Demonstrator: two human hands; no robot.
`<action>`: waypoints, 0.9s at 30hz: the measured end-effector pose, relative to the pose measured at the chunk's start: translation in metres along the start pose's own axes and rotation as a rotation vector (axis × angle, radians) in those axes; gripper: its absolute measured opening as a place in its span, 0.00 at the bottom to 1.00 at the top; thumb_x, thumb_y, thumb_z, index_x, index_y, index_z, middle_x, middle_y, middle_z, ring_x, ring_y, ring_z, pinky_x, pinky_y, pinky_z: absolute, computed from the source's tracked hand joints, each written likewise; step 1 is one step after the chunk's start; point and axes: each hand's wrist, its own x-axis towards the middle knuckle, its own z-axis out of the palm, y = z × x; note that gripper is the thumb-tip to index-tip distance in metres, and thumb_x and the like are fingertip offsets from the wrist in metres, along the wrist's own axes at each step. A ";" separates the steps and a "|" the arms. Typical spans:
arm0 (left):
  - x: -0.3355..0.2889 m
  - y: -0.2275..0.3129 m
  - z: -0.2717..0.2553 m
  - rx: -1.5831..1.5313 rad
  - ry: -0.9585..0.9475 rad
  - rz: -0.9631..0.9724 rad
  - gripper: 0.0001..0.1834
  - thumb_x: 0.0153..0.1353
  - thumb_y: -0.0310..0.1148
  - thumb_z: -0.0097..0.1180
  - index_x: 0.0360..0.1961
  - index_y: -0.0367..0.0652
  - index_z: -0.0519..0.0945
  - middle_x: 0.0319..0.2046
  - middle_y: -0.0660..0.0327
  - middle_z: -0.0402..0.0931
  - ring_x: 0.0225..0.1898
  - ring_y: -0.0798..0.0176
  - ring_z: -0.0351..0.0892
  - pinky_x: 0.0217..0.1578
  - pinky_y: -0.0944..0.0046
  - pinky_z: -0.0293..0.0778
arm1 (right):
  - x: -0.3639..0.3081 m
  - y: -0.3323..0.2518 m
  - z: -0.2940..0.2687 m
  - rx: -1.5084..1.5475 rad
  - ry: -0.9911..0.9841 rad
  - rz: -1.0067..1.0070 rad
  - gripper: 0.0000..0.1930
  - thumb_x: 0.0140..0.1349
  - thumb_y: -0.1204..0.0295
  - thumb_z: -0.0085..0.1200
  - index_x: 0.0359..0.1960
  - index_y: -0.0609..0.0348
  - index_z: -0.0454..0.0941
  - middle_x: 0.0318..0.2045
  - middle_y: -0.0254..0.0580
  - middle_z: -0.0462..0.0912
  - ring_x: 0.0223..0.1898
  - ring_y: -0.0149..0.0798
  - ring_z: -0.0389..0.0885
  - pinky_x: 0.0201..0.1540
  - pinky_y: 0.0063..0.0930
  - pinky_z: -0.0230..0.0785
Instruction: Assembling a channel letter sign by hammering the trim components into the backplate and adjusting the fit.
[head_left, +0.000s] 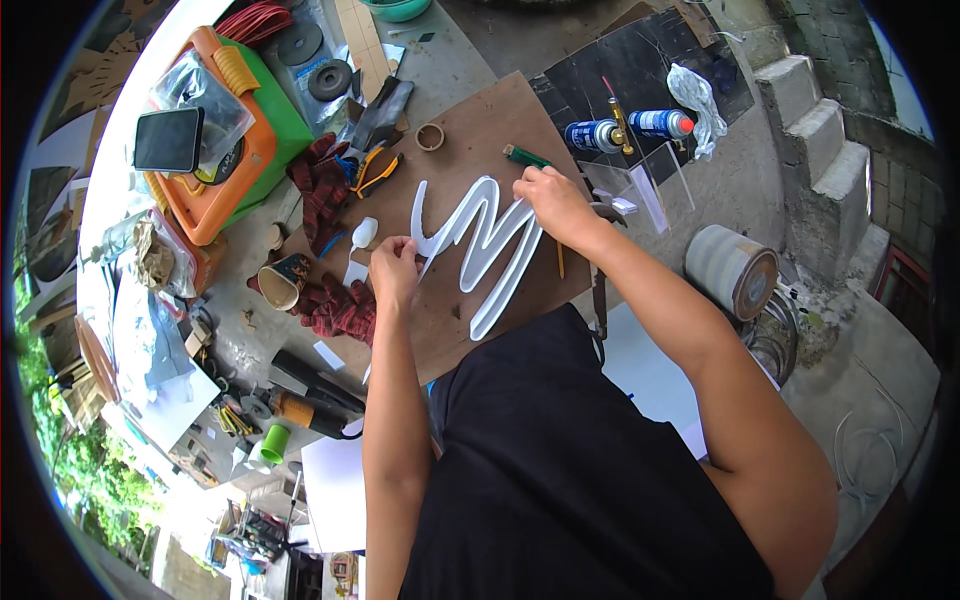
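A white zigzag plastic piece (478, 232) with thin raised walls along its edges lies on the brown board (440, 325). My left hand (396, 268) has its fingers closed in a pinch at the curved left end of the piece. At the upper right stroke, my right hand (558, 205) grips the wall, its fingertips partly hiding that end. Just beyond the right hand lies a small green lighter-like thing (525, 156). A small white bottle (365, 232) stands next to my left hand. An orange pencil-like stick (561, 260) lies right of the piece.
Orange-handled pliers (376, 172), a brown tape ring (430, 137), a paper cup (283, 280) and dark red gloves (340, 308) surround the work. A phone (168, 140) rests on an orange-and-green toolbox (255, 130). Blue gas cans (660, 123) and a torch lie at far right.
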 end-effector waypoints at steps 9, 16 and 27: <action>-0.045 0.004 0.023 0.289 0.339 0.356 0.12 0.65 0.31 0.62 0.46 0.37 0.81 0.37 0.48 0.81 0.38 0.45 0.83 0.41 0.51 0.78 | -0.002 0.009 0.003 0.016 -0.002 -0.035 0.06 0.62 0.79 0.51 0.36 0.60 0.81 0.40 0.48 0.80 0.47 0.52 0.81 0.52 0.42 0.77; -0.082 -0.002 0.054 0.392 0.111 0.534 0.14 0.66 0.34 0.61 0.49 0.37 0.81 0.43 0.46 0.80 0.41 0.39 0.83 0.44 0.46 0.79 | -0.003 0.003 0.007 0.021 0.025 0.020 0.06 0.63 0.78 0.51 0.35 0.62 0.82 0.42 0.52 0.79 0.49 0.54 0.81 0.53 0.44 0.78; -0.068 -0.013 0.064 0.468 0.173 0.612 0.05 0.66 0.30 0.57 0.40 0.41 0.82 0.38 0.48 0.81 0.33 0.37 0.83 0.34 0.41 0.79 | -0.003 0.003 0.008 -0.025 0.037 -0.025 0.08 0.64 0.75 0.50 0.35 0.62 0.82 0.40 0.56 0.81 0.47 0.57 0.83 0.52 0.44 0.79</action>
